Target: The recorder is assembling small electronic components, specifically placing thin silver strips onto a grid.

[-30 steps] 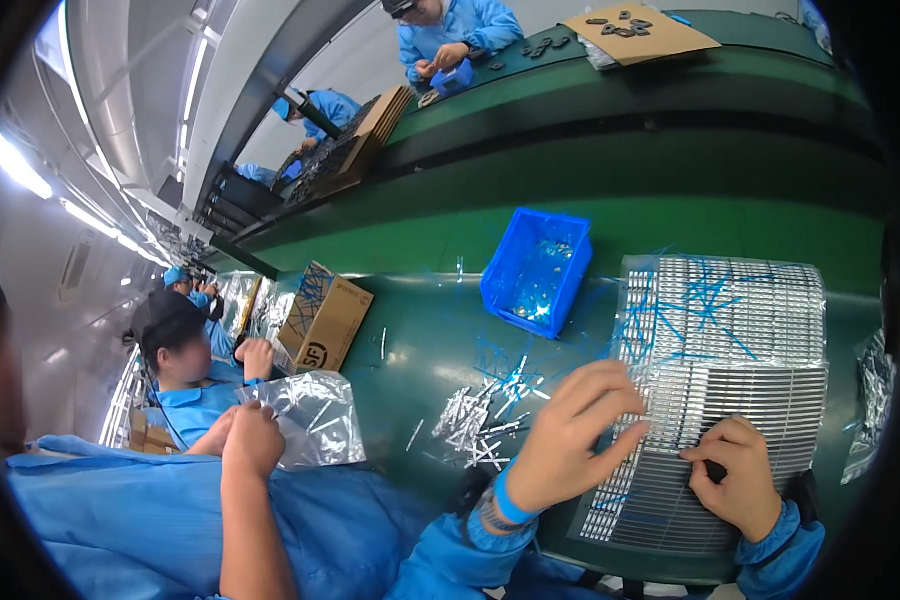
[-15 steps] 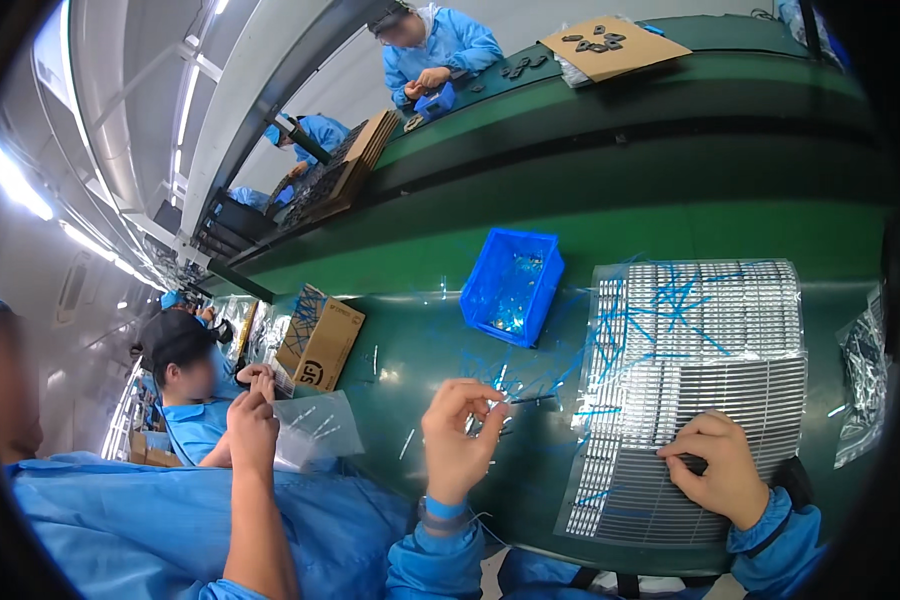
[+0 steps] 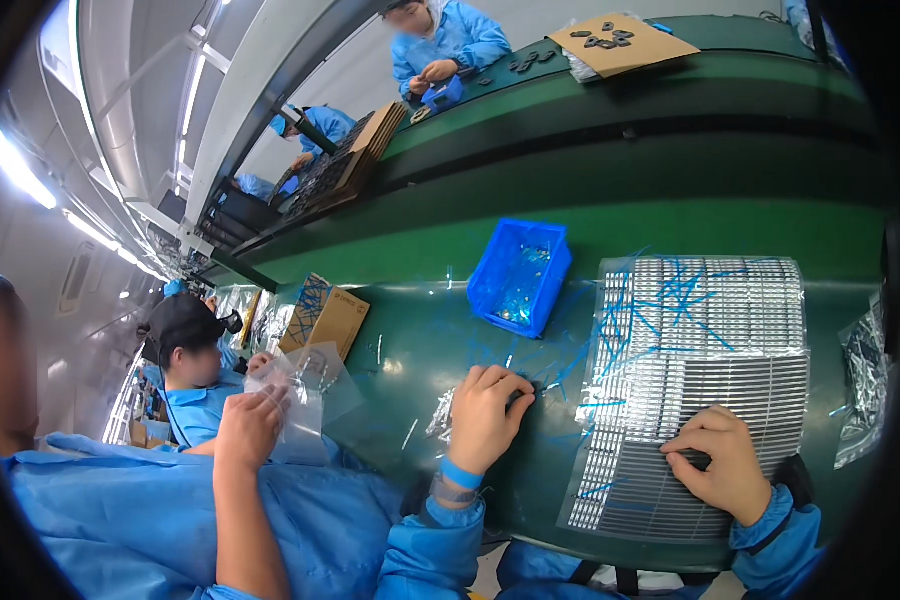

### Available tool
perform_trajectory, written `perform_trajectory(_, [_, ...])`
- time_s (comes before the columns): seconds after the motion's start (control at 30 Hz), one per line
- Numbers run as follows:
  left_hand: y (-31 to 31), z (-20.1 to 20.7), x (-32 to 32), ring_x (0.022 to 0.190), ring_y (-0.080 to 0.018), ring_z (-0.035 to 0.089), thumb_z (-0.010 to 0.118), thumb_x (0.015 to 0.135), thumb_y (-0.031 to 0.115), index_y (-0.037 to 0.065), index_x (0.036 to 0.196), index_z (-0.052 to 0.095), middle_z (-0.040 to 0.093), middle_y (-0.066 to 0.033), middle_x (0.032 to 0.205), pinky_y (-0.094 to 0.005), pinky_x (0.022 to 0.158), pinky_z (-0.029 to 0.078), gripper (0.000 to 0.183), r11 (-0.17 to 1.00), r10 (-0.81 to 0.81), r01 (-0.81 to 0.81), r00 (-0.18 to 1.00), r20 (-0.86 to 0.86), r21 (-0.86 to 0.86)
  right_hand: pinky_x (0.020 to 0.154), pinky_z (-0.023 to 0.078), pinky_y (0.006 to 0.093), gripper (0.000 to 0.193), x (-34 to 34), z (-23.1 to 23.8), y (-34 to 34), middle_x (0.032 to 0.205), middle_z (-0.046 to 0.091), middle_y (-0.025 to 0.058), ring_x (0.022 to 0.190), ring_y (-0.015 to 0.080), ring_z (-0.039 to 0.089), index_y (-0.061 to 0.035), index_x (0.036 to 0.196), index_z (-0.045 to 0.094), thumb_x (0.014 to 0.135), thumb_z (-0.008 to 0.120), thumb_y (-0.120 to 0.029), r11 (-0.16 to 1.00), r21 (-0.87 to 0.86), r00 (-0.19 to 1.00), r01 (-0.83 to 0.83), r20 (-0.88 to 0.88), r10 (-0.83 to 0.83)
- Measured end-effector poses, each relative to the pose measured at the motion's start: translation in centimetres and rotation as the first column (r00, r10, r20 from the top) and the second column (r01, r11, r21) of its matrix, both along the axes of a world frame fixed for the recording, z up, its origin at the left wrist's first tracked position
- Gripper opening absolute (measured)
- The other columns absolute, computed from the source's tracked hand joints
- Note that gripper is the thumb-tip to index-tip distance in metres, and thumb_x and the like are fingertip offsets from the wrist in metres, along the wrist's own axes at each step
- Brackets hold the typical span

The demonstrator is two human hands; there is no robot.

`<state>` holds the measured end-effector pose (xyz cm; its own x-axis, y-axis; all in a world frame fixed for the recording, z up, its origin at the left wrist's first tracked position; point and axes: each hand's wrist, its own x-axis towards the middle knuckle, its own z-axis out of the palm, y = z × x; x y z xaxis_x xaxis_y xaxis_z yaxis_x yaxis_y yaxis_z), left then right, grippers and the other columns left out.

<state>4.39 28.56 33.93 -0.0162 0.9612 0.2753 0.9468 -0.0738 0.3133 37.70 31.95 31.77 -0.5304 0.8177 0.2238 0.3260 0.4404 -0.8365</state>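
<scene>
Beyond the left hand [image 3: 488, 420] — a blue bin [image 3: 493, 270] holds bits [image 3: 518, 312].

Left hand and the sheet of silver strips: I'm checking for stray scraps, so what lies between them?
Head view: thin blue strips lie scattered on the green tabletop between the left hand and the sheet of silver strips.

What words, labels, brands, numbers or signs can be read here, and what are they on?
Cardboard box: dark print, too small and blurred to read.
Striped sheet by the right hand: no lettering I can make out.
Blue bin: none visible.
</scene>
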Motion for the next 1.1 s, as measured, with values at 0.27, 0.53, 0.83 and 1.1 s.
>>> perform_trajectory(0.27, [0.5, -0.5, 0.2, 0.095, -0.0341, 0.054, 0.072, 0.081, 0.004, 0.009, 0.089, 0.066, 0.06, -0.0086, 0.092, -0.0449, 0.083, 0.044, 0.011, 0.998, -0.06, 0.057, 0.996, -0.072, -0.037, 0.07, 0.051, 0.0373, 0.011, 0.1, 0.3, -0.1, 0.082, 0.067, 0.0058, 0.077, 0.0244, 0.061, -0.0087, 0.088, 0.08, 0.077, 0.078, -0.007, 1.0, -0.017, 1.0, -0.003, 0.008, 0.003])
perform_trajectory(0.53, [0.2, 0.5, 0.5, 0.093, -0.0345, 0.051, 0.066, 0.084, -0.001, 0.007, 0.093, 0.06, 0.057, -0.01, 0.094, -0.0447, 0.082, 0.041, 0.013, 0.996, -0.089, 0.088, 0.996, -0.031, -0.015, 0.071, 0.051, 0.0371, 0.009, 0.1, 0.5, 0.0, 0.082, 0.068, 0.0056, 0.078, 0.0238, 0.061, -0.0082, 0.088, 0.08, 0.078, 0.077, -0.007, 1.0, -0.026, 1.0, -0.014, 0.025, 0.014])
perform_trajectory(0.83, [0.9, 0.4, 1.7, 0.097, -0.0329, 0.057, 0.076, 0.081, 0.007, 0.008, 0.093, 0.067, 0.065, -0.0077, 0.096, -0.0429, 0.082, 0.044, 0.015, 1.0, -0.013, 0.013, 0.999, -0.031, -0.005, 0.071, 0.051, 0.0369, 0.009, 0.0, 0.4, 0.0, 0.082, 0.068, 0.0047, 0.077, 0.0235, 0.062, -0.0094, 0.087, 0.08, 0.078, 0.078, -0.008, 1.0, -0.007, 1.0, -0.004, 0.027, 0.004])
perform_trajectory(1.1, [1.4, -0.5, 1.4, 0.094, -0.0339, 0.057, 0.078, 0.079, 0.006, 0.008, 0.089, 0.069, 0.065, -0.0077, 0.094, -0.0434, 0.081, 0.045, 0.013, 0.999, -0.016, 0.018, 0.999, 0.049, -0.037, 0.07, 0.051, 0.0366, 0.009, 0.1, 0.5, -0.1, 0.083, 0.068, 0.0042, 0.077, 0.0232, 0.061, -0.0099, 0.087, 0.08, 0.078, 0.079, -0.008, 1.0, -0.003, 1.0, -0.008, 0.028, 0.008])
